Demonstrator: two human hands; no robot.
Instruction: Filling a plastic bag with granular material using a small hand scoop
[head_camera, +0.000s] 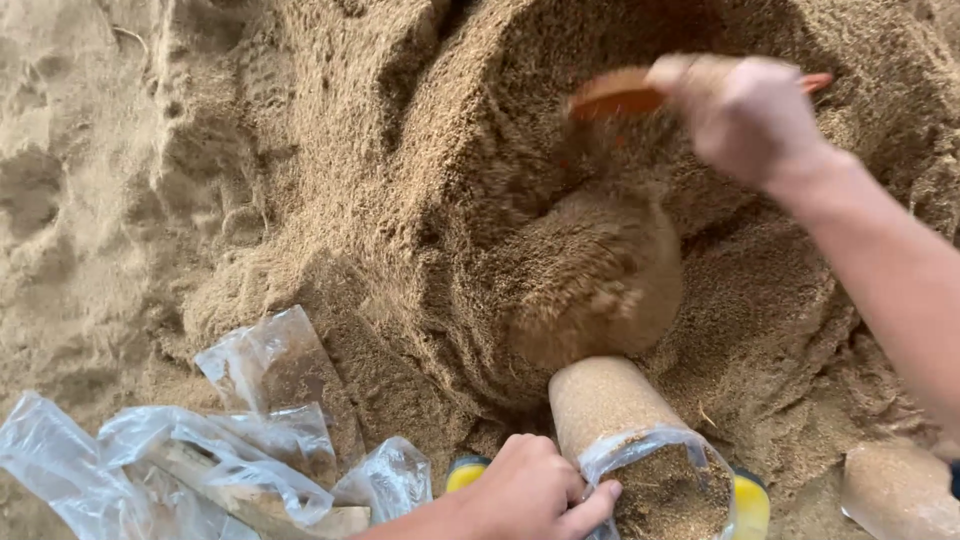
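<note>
Gripping the rim of a sawdust-filled clear bag (640, 440) upright in the sawdust heap (400, 180), the left hand (530, 490) had fingers clamped; right hand (745, 110) clasped an orange scoop (615, 97) above.

Both hands bare, no gloves, rings; right forearm (890, 270) unsleeved; dark edge near elbow, possibly sleeve.

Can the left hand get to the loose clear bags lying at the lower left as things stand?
Probably yes, but not freely: the left hand grips the rim of the filled bag. The empty clear bags lie just beside it with nothing between, so it would have to let go first.
</note>
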